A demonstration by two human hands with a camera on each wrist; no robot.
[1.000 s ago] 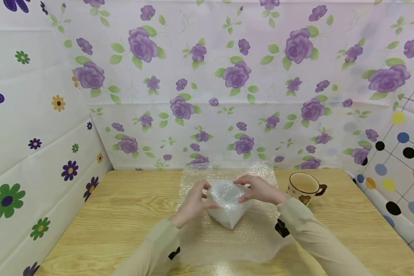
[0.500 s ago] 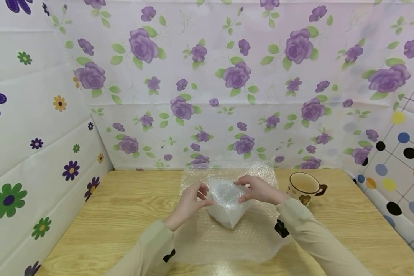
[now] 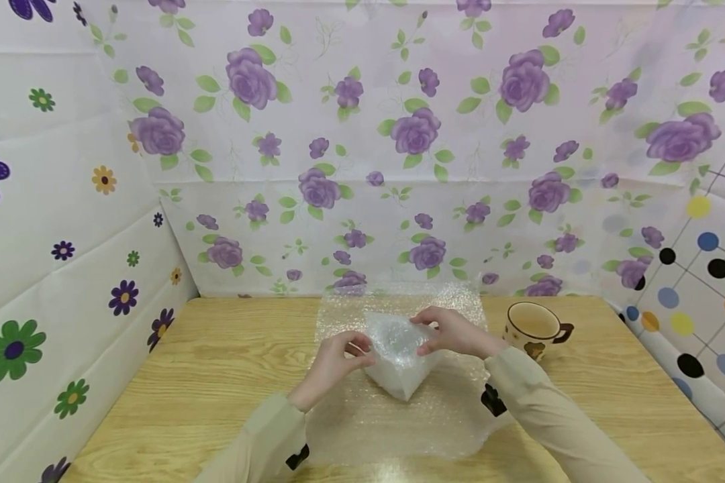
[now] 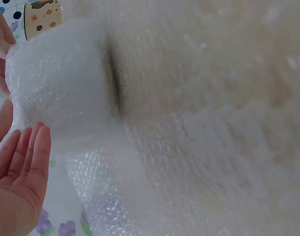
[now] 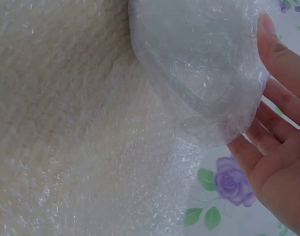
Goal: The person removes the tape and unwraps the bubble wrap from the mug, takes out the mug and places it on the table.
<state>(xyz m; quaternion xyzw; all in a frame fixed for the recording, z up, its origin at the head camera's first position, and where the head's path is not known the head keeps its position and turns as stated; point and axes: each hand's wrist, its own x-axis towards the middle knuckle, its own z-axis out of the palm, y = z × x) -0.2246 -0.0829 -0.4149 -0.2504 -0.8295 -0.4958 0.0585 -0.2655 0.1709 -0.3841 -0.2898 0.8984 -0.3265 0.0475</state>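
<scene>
While the wrapping looks well advanced on the bundle [image 3: 395, 349], it does not look finished, judging by how things lie. The bundle sits on the bench [image 3: 229, 355], between both hands, upon a loose sheet of bubble wrap [image 3: 399, 433] that spreads flat to its near, far, left and right sides. Its layers cover the top and sides, with one corner pointing to the near side; a pale rounded form shows through the plastic, but what it is cannot be told. On the right side, the right hand [image 3: 453, 334] has its grip around the bundle's edge, thumb to one side and fingers to the other. On the left, the grip of the left hand [image 3: 335, 362] is wide, the fingers fairly straight with the thumb apart, their tips at the plastic or just beside it. No tape or tie shows, so fastening probably remains, and the spread sheet may be meant for another layer; whether it joins the bundle is unclear. To the far right, a mug [image 3: 530, 329] stands upright and unwrapped, its handle turned right, so any work on it has evidently not begun.
</scene>
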